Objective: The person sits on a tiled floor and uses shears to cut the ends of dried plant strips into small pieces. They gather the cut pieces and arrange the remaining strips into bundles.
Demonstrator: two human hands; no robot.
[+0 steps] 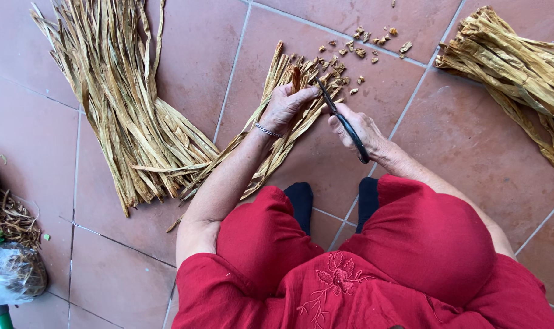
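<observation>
Terracotta tile floor (pixel 472 158), person seated in red. 3 bundles of dried leaf strips: lg. one at left (pixel 125 116), one at right (pixel 520 67), center bundle (pixel 277 122) under left hand (pixel 283 106), which grips it. Right hand (pixel 359 128) grasps black scissors (pixel 344 122), blades at strip tips. Cut scraps (pixel 362 42) scattered beyond. Bagged debris (pixel 15 268) lower left.

Clear plastic bag (pixel 12 274) of scraps, bottom left.

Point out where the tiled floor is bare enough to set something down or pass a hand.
Bare floor lies between the scissors and the right bundle, and between the left pile and the held bundle. Crowded: cut scraps beyond the hands.
</observation>
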